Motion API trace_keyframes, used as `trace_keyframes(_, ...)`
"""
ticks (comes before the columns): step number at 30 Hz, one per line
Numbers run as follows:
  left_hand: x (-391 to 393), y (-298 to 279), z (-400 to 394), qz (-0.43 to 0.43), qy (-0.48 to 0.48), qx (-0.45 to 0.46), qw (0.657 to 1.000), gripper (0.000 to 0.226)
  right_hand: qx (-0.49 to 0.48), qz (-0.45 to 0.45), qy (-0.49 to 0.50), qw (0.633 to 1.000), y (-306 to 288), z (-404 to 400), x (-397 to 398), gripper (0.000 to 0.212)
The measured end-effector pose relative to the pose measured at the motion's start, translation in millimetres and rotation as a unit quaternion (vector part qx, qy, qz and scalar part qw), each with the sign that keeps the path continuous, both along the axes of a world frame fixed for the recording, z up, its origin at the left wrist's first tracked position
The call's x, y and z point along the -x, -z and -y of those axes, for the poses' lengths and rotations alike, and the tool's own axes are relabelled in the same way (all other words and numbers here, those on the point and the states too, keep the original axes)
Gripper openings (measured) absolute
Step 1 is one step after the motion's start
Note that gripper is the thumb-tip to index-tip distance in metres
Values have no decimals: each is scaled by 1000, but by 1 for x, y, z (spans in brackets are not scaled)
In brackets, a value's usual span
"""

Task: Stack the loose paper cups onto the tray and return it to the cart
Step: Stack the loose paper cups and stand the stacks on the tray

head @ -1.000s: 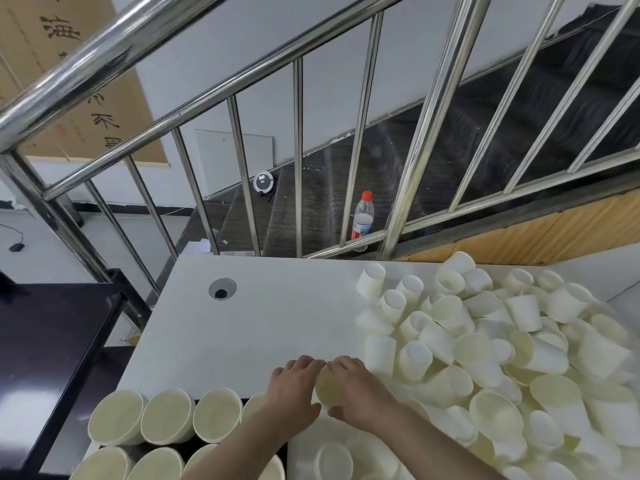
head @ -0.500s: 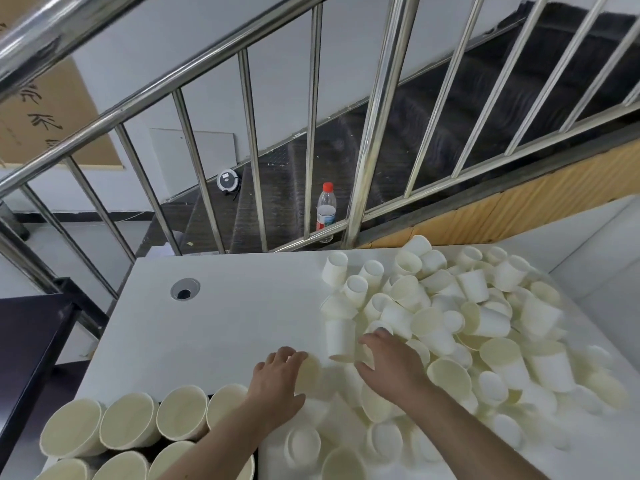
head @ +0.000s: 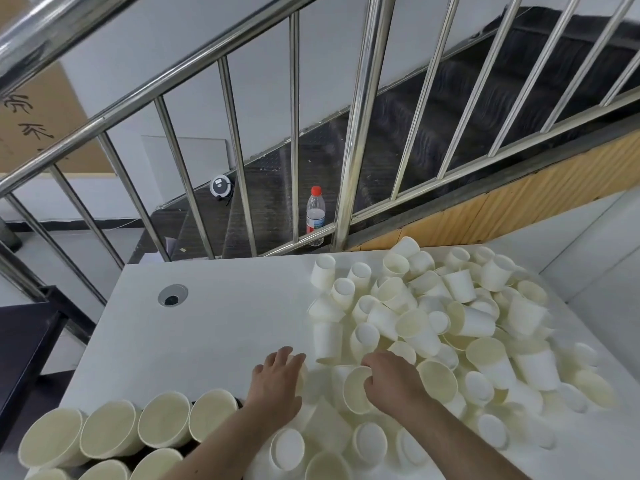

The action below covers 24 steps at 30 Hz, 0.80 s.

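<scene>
Several loose white paper cups (head: pixel 450 323) lie heaped on the right half of the white table (head: pixel 207 334). My left hand (head: pixel 277 386) is cupped over a paper cup (head: pixel 302 372) at the near edge of the heap, and most of that cup is hidden under the palm. My right hand (head: pixel 391 386) grips the rim of another cup (head: pixel 355 391) that lies on its side, mouth toward me. At the lower left, rows of cup stacks (head: pixel 162 424) lie mouth-up on a dark tray (head: pixel 188 446), just left of my left forearm.
A round cable hole (head: pixel 172 295) sits in the table's far left. A steel stair railing (head: pixel 356 133) runs right behind the table, with a water bottle (head: pixel 315 216) on the stairs beyond. A black surface (head: pixel 20 344) stands to the left, below table height.
My right hand left the cup both hands held, reached into the heap, and now grips a different cup by the rim. My left hand has stayed on its cup.
</scene>
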<state>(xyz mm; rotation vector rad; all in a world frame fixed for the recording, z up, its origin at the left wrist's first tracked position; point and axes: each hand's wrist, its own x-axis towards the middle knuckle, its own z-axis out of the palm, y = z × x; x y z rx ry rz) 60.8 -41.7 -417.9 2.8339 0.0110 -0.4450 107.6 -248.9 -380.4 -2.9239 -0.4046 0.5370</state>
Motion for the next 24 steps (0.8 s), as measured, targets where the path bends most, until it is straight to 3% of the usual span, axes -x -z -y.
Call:
trace_keyframes(5, -5, 6, 2, -3, -11, 7, 1000, 66, -106, 43, 44, 992, -7, -8, -9, 25)
trace_keyframes(10, -8, 2, -7, 15, -33, 22, 999, 66, -234, 4, 82, 969, -4, -27, -15, 31)
trace_keyframes(24, 5, -25, -74, 77, -135, 66, 986, 65, -164, -102, 36, 981, 42, -104, -19, 35)
